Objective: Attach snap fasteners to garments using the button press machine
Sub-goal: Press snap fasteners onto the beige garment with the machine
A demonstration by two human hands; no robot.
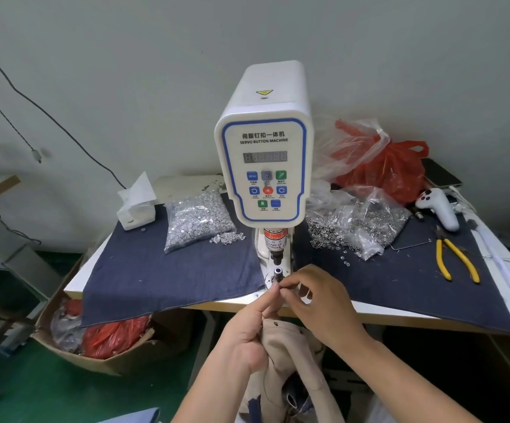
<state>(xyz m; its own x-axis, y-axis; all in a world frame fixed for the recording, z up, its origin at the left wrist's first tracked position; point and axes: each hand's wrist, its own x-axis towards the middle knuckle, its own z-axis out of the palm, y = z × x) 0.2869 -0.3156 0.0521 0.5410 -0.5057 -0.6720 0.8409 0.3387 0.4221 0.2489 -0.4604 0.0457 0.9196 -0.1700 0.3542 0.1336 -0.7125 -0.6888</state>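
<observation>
We see a white table (369, 311) against a pale grey-green wall (125, 71), with a green floor (49, 392) below. A dark blue denim cloth (162, 270) covers most of the tabletop and hangs over its front edge. In the middle stands the white button press machine (262, 166), its panel lettered "SERVO BUTTON MACHINE". To its left lie a clear bag of silvery fasteners (197, 219) and a white tissue box (136, 209); to its right, an open bag of ring-shaped snaps (357, 227), a red plastic bag (388, 169), yellow-handled pliers (456, 259) and a white handheld controller (438, 207). A cardboard box (101, 358) holding red and clear bags sits on the floor under the table's left end. A black cable (49, 114) runs down the wall.

The lower die (278, 273) of the machine sits at the table's front edge, under the punch. Our right hand (320, 303) reaches in just in front of it, fingertips pinched together on something small; we cannot tell what it is. Our left hand (247, 334) grips the beige garment (290, 349) below the table edge, with its index finger (267, 297) stretched up to meet the right fingertips. The garment hangs down between our forearms, well below the die and not on it.
</observation>
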